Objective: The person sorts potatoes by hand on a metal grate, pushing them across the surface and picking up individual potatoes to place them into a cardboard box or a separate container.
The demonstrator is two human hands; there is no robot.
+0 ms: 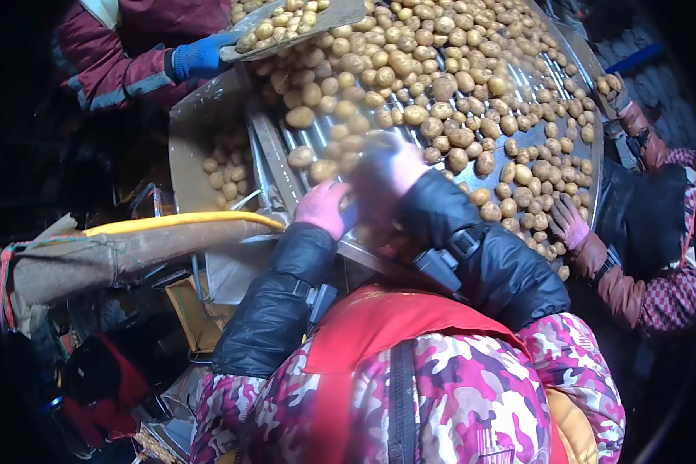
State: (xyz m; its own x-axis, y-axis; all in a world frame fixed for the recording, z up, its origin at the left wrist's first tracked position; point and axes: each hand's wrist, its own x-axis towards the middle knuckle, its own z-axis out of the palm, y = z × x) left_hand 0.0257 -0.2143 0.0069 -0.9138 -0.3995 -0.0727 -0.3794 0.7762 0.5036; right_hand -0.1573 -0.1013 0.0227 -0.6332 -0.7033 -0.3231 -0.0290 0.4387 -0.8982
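Note:
My left hand [322,206], in a pink glove and black sleeve, is at the near edge of a metal roller table [286,138]. Loose potatoes [323,169] lie just beyond its fingers. My right hand [407,165], also gloved in pink, reaches over the rollers to the right of it, close to more potatoes [457,160]. A blurred dark patch lies between the two hands and hides their fingertips. What either hand holds, if anything, I cannot tell.
Potatoes cover much of the table. At top left a person's blue-gloved hand [201,56] grips a scoop [317,27] loaded with potatoes. Another person's gloved hand [570,223] rests at the right edge. A yellow-edged chute [151,246] and a potato bin [197,124] stand left.

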